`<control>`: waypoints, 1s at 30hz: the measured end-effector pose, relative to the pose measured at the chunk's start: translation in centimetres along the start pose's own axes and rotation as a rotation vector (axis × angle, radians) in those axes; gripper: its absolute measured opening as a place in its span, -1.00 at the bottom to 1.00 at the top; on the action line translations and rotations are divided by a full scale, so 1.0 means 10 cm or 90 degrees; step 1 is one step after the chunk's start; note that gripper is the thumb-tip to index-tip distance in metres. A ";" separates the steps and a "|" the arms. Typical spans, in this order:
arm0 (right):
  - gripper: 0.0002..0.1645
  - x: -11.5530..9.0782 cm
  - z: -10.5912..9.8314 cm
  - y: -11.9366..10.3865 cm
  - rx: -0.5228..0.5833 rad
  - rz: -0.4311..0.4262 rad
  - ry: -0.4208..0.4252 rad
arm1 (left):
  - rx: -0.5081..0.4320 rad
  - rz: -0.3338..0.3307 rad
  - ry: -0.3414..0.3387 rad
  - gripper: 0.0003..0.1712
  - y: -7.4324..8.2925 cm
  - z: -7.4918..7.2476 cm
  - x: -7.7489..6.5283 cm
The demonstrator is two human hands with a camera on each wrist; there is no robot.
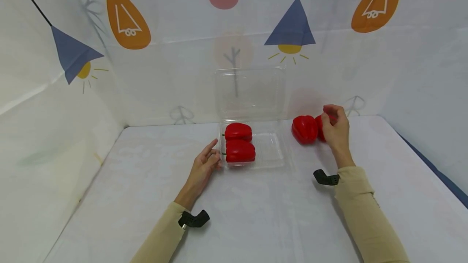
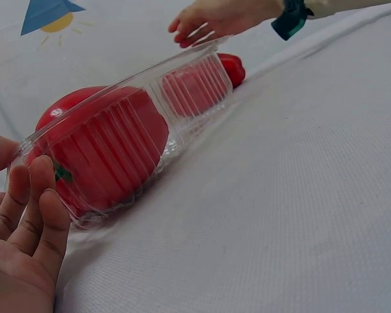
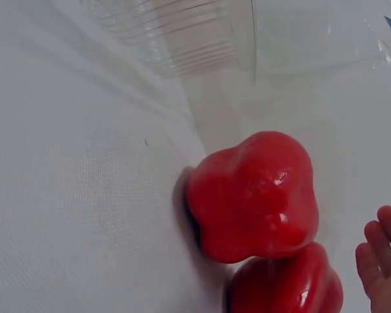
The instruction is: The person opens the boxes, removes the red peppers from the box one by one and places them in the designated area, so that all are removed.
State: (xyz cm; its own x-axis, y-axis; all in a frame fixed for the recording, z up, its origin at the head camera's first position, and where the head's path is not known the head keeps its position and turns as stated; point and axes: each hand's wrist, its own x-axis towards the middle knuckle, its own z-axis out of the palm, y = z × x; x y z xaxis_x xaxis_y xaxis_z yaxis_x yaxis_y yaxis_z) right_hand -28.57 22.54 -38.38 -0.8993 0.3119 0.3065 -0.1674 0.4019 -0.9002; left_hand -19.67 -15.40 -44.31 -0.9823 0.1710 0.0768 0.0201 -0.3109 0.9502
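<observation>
Beige sleeves point(image 1: 162, 230) rise from the lower edge, each with a black wrist mount point(image 1: 194, 219). Left hand point(image 1: 201, 171): fingers loosely bent and slightly parted, resting against the left end of the clear box point(image 1: 270, 151); its grip is light, with nothing enclosed. Right hand point(image 1: 337, 131): raised beside the outer pepper point(image 1: 319, 128), thumb and fingers parted in a fairly wide grasp; the right wrist view shows its fingers apart from the fruit. All four peppers are red. Within the box, the rear pepper point(image 1: 238, 132) and front pepper point(image 1: 240, 151) lie side by side in the left half, stems toward the left hand. Right of the box, the inner pepper point(image 1: 304, 130) touches the outer one on the white table point(image 1: 139, 198). Behind, the transparent lid point(image 1: 252, 94) stands open and upright before the printed backdrop point(image 1: 172, 72).
</observation>
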 end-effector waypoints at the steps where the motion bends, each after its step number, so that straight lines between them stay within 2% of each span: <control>1: -0.58 0.00 0.01 0.00 0.001 -0.002 -0.001 | 0.000 0.001 0.000 -0.33 0.00 0.00 0.00; 16: -0.62 -0.10 0.15 -0.08 -0.010 -0.067 -0.027 | 0.005 0.003 -0.007 -0.33 0.00 0.00 0.00; 22: -0.58 -0.16 0.22 -0.12 -0.039 -0.085 -0.082 | 0.010 -0.004 0.000 -0.35 0.00 0.00 0.00; 30: -0.60 -0.21 0.32 -0.11 -0.031 -0.148 -0.155 | 0.014 -0.002 -0.004 -0.34 0.00 0.00 0.00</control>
State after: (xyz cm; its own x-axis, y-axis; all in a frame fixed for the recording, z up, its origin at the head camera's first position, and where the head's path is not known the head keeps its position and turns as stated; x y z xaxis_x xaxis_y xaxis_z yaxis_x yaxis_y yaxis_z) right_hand -27.81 18.66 -38.99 -0.9102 -0.0057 0.4140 -0.3655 0.4809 -0.7970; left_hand -19.63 -15.44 -44.29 -0.9812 0.1778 0.0755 0.0211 -0.2897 0.9569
